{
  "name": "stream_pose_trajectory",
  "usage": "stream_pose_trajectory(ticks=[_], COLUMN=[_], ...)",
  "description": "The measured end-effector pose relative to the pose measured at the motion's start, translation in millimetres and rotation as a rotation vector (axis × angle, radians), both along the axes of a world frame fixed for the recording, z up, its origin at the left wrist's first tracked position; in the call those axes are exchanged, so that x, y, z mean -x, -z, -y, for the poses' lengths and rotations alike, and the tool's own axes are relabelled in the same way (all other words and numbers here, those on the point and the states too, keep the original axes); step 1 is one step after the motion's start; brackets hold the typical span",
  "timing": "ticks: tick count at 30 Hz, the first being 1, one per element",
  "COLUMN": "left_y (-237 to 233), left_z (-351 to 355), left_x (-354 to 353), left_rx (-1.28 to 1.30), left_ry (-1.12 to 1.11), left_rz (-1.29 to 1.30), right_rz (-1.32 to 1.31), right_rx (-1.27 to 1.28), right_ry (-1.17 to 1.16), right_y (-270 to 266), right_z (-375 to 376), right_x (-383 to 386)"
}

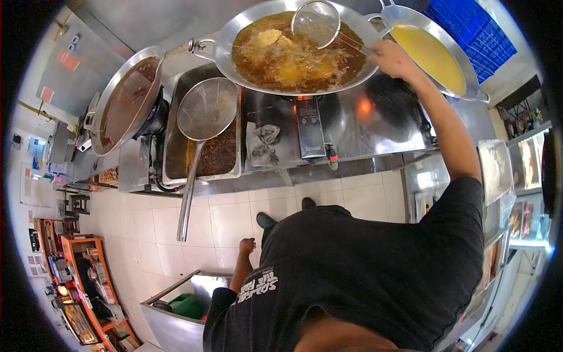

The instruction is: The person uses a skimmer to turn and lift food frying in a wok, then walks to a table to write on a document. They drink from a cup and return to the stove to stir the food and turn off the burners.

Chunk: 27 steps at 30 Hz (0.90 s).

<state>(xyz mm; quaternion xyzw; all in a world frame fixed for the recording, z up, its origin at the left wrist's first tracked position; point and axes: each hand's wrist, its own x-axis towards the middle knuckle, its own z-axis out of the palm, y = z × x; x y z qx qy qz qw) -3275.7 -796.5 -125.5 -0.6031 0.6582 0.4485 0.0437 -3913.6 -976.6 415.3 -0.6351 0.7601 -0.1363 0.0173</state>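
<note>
My right hand (394, 60) is closed around the handle of a small round wire strainer (315, 23), at the right rim of a large wok (226, 58). The strainer's mesh bowl is over the far side of the bubbling brown oil (246, 61). Pale golden frying pieces (268, 37) show in the oil, partly hidden by foam. A thin rod reaches in over the wok's left rim. My left hand (247, 245) hangs low beside my body, fingers curled, with nothing visible in it.
A large skimmer (206, 109) rests across a rectangular metal tray (239, 154) holding dark residue. A pan of dark liquid (126, 102) stands left, a pan of yellow liquid (431, 58) right. A crumpled cloth (262, 144) lies on the counter. Behind-left stands a metal bin (176, 328).
</note>
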Motion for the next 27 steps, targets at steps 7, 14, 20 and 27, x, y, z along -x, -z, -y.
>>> stream_pose_trajectory(ticks=[7,14,20,27], left_y=[26.1,-11.8,21.2,26.8], left_z=[-6.5,-3.7,8.3,29.4], left_x=[-6.5,14.2,14.0,15.8], left_rx=[-0.025,0.099,-0.36,-0.291], left_ry=[0.071,0.31,-0.259,-0.356], left_rz=[0.093,0.215,0.036,-0.136], right_rz=[0.432,0.483,0.425,0.623], right_rx=[-0.043,-0.191,-0.139,-0.048], right_ry=[0.089,0.043,-0.01,0.1], right_y=[-13.4,-14.3,17.2,10.3], right_z=[-7.7,-12.4,12.3,36.8], right_x=[13.6,-4.1,-9.1,45.4])
